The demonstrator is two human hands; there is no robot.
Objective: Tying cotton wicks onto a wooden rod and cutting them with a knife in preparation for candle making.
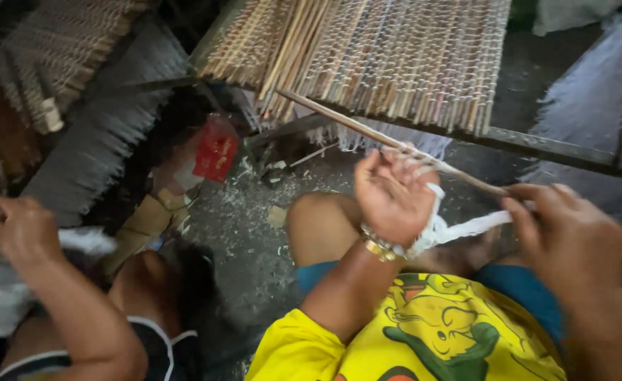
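Edges crowd the workspace: the lower border of a woven reed mat [395, 56] on a dark frame bar [537, 144] runs just above both hands, and a second mat [50, 63] hangs further to the left. Open room lies mainly below and left of the left hand [394, 197], where grey floor [247, 233] strewn with pale shavings shows between the wearer's bare knee [318, 226] and a neighbouring person. The left hand is raised palm toward the camera, fingers loosely curled, with a white cord [459, 227] wound around its wrist side beside a gold watch band [378, 245]; its fingertips touch a thin reed stick [395, 143] that slants from beneath the mat down to the right. The right hand [572, 240] is closed, pinching the other end of the cord and the lower end of the stick between thumb and fingers, so the cord stretches taut between the two hands. Left of the left hand, a co-worker's hand [22, 229] grips a tuft of white fibre [85, 241]; a red plastic bag [216, 148] lies beyond it on the floor. The right forearm is cut off by the frame edge, the stick's far tip disappears under the mat, and motion blur obscures how the cord is knotted at the wrist. A yellow printed shirt [410, 331] fills the lower edge.
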